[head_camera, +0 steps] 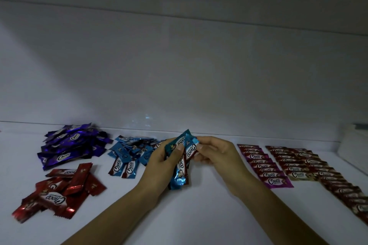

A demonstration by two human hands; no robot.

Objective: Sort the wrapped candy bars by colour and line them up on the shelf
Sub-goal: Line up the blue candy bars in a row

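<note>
My left hand (pixel 161 162) grips a small bunch of blue candy bars (pixel 180 173) above the white shelf (pixel 199 215). My right hand (pixel 215 154) pinches the top end of one blue bar (pixel 191 150) in that bunch. A loose pile of blue bars (pixel 131 152) lies just left of my hands. Further left are a purple pile (pixel 71 146) and, nearer me, a red pile (pixel 59 191). To the right, magenta bars (pixel 264 167) lie in a neat overlapping row, with rows of dark red-brown bars (pixel 310 165) beside them.
The shelf's back wall (pixel 179 75) rises close behind the piles. A pale box-like object (pixel 354 145) stands at the far right edge. Bare shelf surface lies between my forearms and in front of the rows.
</note>
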